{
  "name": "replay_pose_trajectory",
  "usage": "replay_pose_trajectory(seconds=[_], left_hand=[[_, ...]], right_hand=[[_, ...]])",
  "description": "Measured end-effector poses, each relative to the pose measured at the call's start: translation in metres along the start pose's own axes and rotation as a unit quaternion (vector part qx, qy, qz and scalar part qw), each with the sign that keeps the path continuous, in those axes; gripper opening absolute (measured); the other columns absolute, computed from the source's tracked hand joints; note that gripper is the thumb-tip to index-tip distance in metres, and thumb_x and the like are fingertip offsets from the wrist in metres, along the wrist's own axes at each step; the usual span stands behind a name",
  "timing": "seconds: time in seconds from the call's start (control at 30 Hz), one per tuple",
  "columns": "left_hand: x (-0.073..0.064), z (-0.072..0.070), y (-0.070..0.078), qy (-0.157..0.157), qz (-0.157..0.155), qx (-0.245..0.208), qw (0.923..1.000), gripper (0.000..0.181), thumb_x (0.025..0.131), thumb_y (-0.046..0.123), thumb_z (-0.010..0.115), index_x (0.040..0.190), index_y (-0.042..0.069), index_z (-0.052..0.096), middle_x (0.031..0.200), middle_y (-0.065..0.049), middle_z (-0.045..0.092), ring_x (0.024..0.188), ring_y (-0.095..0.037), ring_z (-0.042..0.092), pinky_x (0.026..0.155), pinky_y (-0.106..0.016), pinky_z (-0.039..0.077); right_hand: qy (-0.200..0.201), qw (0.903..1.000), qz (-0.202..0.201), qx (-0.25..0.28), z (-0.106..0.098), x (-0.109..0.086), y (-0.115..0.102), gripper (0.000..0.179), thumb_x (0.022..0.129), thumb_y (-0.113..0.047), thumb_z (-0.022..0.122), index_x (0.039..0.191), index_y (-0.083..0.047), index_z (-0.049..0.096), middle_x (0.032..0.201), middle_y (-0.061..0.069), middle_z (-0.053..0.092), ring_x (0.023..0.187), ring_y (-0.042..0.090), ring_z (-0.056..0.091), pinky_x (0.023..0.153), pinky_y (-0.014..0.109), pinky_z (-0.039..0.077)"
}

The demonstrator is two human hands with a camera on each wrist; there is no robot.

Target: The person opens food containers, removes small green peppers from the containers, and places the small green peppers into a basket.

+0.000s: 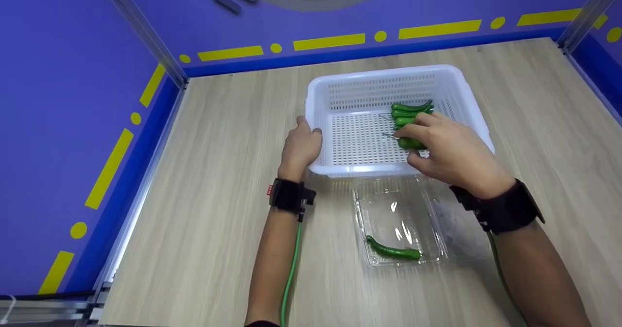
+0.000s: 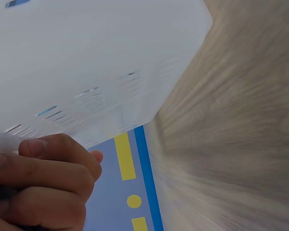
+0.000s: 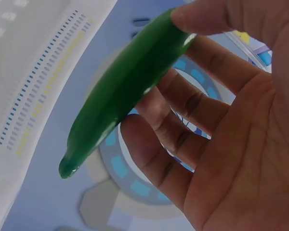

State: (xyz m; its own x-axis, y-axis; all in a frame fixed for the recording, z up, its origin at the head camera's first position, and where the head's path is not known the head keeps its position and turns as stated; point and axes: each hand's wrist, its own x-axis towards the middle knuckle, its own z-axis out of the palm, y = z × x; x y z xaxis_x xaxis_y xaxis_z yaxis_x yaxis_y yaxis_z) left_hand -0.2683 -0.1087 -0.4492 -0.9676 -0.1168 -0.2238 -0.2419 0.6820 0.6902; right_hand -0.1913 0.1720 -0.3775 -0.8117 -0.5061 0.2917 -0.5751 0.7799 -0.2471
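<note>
My left hand [image 1: 300, 147] grips the left side of a white plastic basket [image 1: 354, 170] near its front corner; in the left wrist view its curled fingers [image 2: 58, 178] lie against the basket's rim. Over the basket's right half is my right hand [image 1: 454, 152]. It pinches a long green chili pepper [image 3: 120, 91] between the thumb and fingers, most clearly seen in the right wrist view. Beyond those fingers, several more green chili peppers [image 1: 407, 114] lie side by side on the basket's slotted floor, partly hidden by the hand.
A clear plastic tray [image 1: 388, 210] stands in front of the basket, with one curved green chili pepper [image 1: 394, 253] along its near edge. Blue printed panels [image 1: 272, 30] wall in the wooden table [image 1: 218, 171] at the back and sides.
</note>
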Motion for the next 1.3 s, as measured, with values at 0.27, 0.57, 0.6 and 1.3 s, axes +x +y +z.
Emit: replay_pose_trajectory(seconds=[0.27,0.57,0.6,1.3], left_hand=[[0.0,0.0,0.0,0.006,0.004,0.002,1.0,0.067,0.102,0.031,0.041,0.158,-0.001,0.022,0.12,-0.02,0.065,0.1,-0.027,0.066,0.084,-0.042,0.054],[0.001,0.0,0.004,-0.001,0.003,0.01,0.9999,0.067,0.103,0.032,0.04,0.159,0.001,0.02,0.122,-0.019,0.065,0.098,-0.025,0.066,0.081,-0.039,0.053],[0.001,0.0,0.004,-0.002,0.0,0.007,1.0,0.068,0.103,0.032,0.04,0.16,0.002,0.019,0.122,-0.019,0.065,0.098,-0.025,0.066,0.081,-0.039,0.053],[-0.001,0.0,0.0,0.001,-0.001,0.007,1.0,0.07,0.102,0.031,0.04,0.161,0.001,0.016,0.128,-0.022,0.063,0.102,-0.025,0.065,0.084,-0.04,0.053]], right_hand=[[-0.006,0.9997,0.021,0.008,-0.002,0.001,0.005,0.036,0.081,-0.013,0.075,0.117,-0.011,0.073,0.11,0.007,0.068,0.099,0.027,0.061,0.082,0.046,0.05],[-0.033,0.9977,0.059,0.012,-0.01,0.004,0.011,0.03,0.083,-0.014,0.073,0.111,-0.004,0.069,0.111,0.011,0.069,0.102,0.031,0.06,0.084,0.05,0.049],[-0.035,0.9977,0.058,0.007,-0.01,0.004,0.011,0.03,0.083,-0.014,0.073,0.111,-0.004,0.069,0.11,0.012,0.069,0.101,0.031,0.06,0.084,0.05,0.049],[-0.094,0.995,0.029,-0.017,-0.002,0.03,0.034,0.02,0.079,-0.005,0.073,0.099,-0.004,0.072,0.097,0.008,0.068,0.085,0.027,0.06,0.075,0.045,0.048]])
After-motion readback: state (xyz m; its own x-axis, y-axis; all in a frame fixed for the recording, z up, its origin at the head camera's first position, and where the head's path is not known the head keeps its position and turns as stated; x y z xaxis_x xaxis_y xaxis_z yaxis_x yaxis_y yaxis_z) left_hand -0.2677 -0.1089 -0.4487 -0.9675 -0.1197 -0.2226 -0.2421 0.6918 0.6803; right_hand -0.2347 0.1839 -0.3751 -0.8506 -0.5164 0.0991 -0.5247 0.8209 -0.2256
